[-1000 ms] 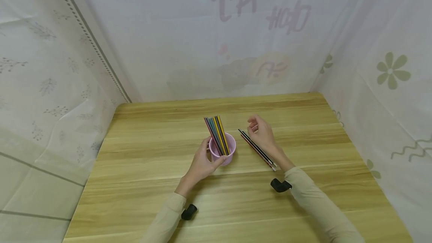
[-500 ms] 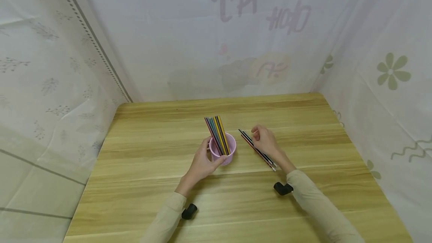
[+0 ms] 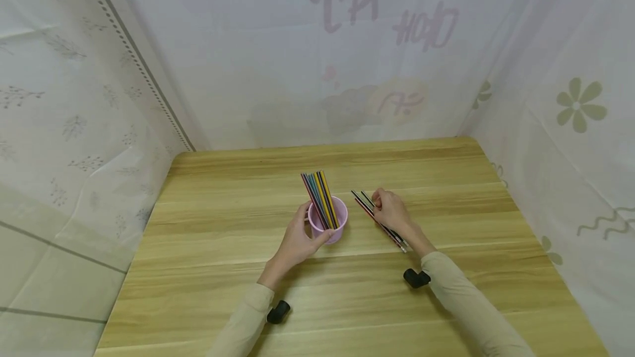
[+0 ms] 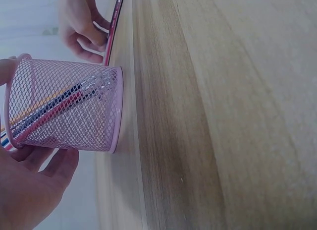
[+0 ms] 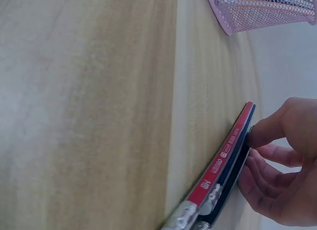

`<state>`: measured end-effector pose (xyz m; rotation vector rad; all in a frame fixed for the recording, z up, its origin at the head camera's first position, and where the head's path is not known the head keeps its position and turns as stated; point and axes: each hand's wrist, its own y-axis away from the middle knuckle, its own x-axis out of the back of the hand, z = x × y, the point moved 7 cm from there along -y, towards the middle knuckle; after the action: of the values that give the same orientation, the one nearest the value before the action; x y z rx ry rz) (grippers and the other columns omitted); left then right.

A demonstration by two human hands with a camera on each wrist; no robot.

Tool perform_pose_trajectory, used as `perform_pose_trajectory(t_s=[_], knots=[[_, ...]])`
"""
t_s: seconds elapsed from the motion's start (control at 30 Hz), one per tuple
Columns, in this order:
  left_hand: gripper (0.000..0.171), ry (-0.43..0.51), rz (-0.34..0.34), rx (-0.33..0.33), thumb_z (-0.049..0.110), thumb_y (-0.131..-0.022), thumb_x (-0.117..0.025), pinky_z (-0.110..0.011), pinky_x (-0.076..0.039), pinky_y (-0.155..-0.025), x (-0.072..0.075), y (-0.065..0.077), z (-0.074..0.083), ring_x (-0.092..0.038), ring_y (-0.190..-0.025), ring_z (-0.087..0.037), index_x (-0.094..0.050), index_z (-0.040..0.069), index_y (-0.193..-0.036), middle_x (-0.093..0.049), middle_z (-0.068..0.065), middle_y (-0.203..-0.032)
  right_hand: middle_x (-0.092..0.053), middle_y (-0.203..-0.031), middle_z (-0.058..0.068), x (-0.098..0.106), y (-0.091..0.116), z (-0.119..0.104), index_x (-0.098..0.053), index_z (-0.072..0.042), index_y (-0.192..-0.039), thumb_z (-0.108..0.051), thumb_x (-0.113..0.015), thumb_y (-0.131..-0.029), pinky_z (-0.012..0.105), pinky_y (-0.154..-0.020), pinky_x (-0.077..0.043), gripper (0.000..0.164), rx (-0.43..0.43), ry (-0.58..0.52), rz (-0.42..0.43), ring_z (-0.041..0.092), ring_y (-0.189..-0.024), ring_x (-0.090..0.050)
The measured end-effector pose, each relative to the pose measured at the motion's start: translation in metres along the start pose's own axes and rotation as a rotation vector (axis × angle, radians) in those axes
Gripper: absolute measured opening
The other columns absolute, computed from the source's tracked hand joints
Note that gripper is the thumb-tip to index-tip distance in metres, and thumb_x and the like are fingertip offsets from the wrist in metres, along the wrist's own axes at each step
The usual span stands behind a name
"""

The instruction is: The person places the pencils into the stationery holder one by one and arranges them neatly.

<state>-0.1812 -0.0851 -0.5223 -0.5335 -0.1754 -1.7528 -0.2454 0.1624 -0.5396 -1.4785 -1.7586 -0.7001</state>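
My left hand (image 3: 295,241) holds a pink mesh pencil cup (image 4: 64,108), its thumb at the rim and fingers around the side. Several pencils (image 3: 319,197) lean inside the cup, striped or coloured red, yellow, blue-grey and dark. To the right of the cup, my right hand (image 3: 393,212) pinches a dark pencil (image 5: 229,190) between thumb and fingers, low over the table. Beside that pencil lie a red pencil (image 5: 218,163) and another dark one, with their silver eraser ends toward me. The right hand covers part of these pencils in the head view.
The wooden table (image 3: 248,180) has a rounded far edge against a pale printed curtain (image 3: 288,70). Similar curtains hang at left and right. A black wrist camera (image 3: 279,312) sits at the left sleeve, and another black camera (image 3: 415,278) at the right sleeve.
My right hand has come down and slightly toward me onto the loose pencils, and one dark pencil's tip now stands apart from the others. The left hand and cup have stayed in place.
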Motion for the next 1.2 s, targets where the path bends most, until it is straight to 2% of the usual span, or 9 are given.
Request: perform_pose_trajectory(t_s=[0.37, 0.57, 0.7, 0.97, 1.2], knots=[[0.086, 0.002, -0.014, 0.005, 0.024, -0.082, -0.085, -0.043, -0.055, -0.102, 0.001, 0.001, 0.000, -0.062, -0.121, -0.031, -0.038, 0.006, -0.151, -0.056, -0.016, -0.139, -0.063, -0.081, 0.009, 0.001, -0.007, -0.006, -0.064, 0.005, -0.111, 0.004, -0.063, -0.086, 0.033, -0.063, -0.048, 0.025, 0.041, 0.121, -0.079, 0.019, -0.071, -0.053], [0.086, 0.012, -0.007, -0.004, 0.026, -0.082, -0.084, -0.044, -0.054, -0.104, 0.002, 0.003, -0.001, -0.059, -0.126, -0.031, -0.037, 0.004, -0.151, -0.055, -0.016, -0.140, -0.066, -0.087, 0.012, 0.013, -0.012, -0.016, -0.061, 0.005, -0.120, 0.002, -0.062, -0.086, 0.031, -0.061, -0.049, 0.034, 0.018, 0.064, -0.070, 0.021, -0.072, -0.058], [0.086, 0.009, -0.007, -0.003, 0.026, -0.082, -0.084, -0.044, -0.054, -0.104, 0.002, 0.003, -0.002, -0.060, -0.124, -0.030, -0.037, 0.004, -0.151, -0.056, -0.016, -0.139, -0.068, -0.089, 0.013, 0.026, -0.015, -0.031, -0.060, 0.004, -0.123, -0.001, -0.060, -0.084, 0.034, -0.064, -0.052, 0.039, 0.021, 0.028, -0.041, 0.023, -0.076, -0.062], [0.087, 0.007, -0.003, -0.018, 0.029, -0.082, -0.085, -0.043, -0.054, -0.104, 0.001, 0.002, -0.003, -0.060, -0.124, -0.028, -0.038, 0.005, -0.150, -0.057, -0.015, -0.138, -0.069, -0.085, 0.011, 0.051, -0.019, -0.072, -0.063, 0.002, -0.118, -0.002, -0.059, -0.084, 0.036, -0.067, -0.056, 0.035, 0.140, -0.035, 0.068, 0.022, -0.076, -0.067], [0.087, 0.003, -0.002, -0.033, 0.027, -0.081, -0.085, -0.043, -0.054, -0.103, 0.001, -0.001, -0.003, -0.059, -0.125, -0.027, -0.038, 0.005, -0.151, -0.057, -0.014, -0.138, -0.069, -0.093, 0.012, 0.071, -0.020, -0.115, -0.061, -0.001, -0.122, -0.005, -0.058, -0.086, 0.039, -0.071, -0.059, 0.036, 0.174, -0.118, 0.112, 0.024, -0.080, -0.070]])
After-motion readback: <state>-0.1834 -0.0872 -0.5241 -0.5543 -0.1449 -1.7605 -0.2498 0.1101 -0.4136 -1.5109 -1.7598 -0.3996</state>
